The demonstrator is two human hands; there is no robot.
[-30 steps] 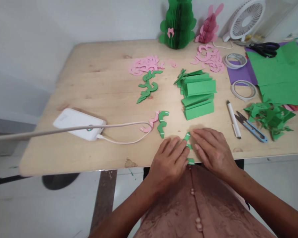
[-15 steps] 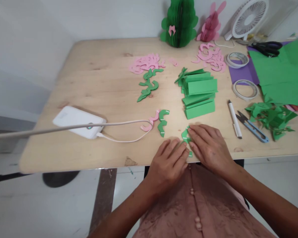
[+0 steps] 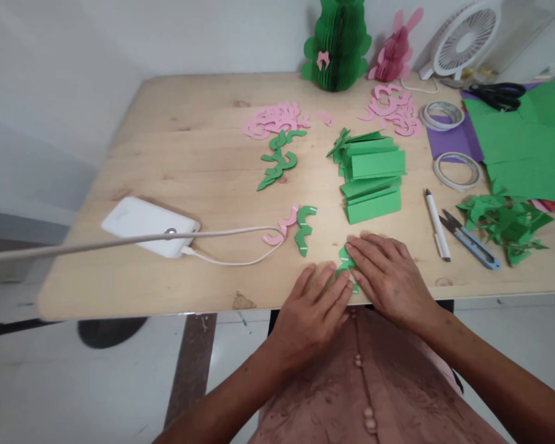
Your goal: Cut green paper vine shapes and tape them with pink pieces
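At the table's front edge, a small curved green paper cutout with white strips lies under my fingertips, partly hidden. My left hand rests flat, its extended fingertips on the lower part of the cutout. From the other side, my right hand presses its stretched fingers on the cutout's right edge. Just to the left lie another green cutout with white strips and a pink cutout. Beyond my hands sits a stack of folded green paper strips.
A white power bank and its cable lie left. A white pen, blue thread snips, green scraps and tape rolls are right. Paper figures and a fan stand at the back.
My right fingers have slid slightly left over the green cutout, covering more of its upper end. My left hand has barely moved. The camera view has tilted slightly.
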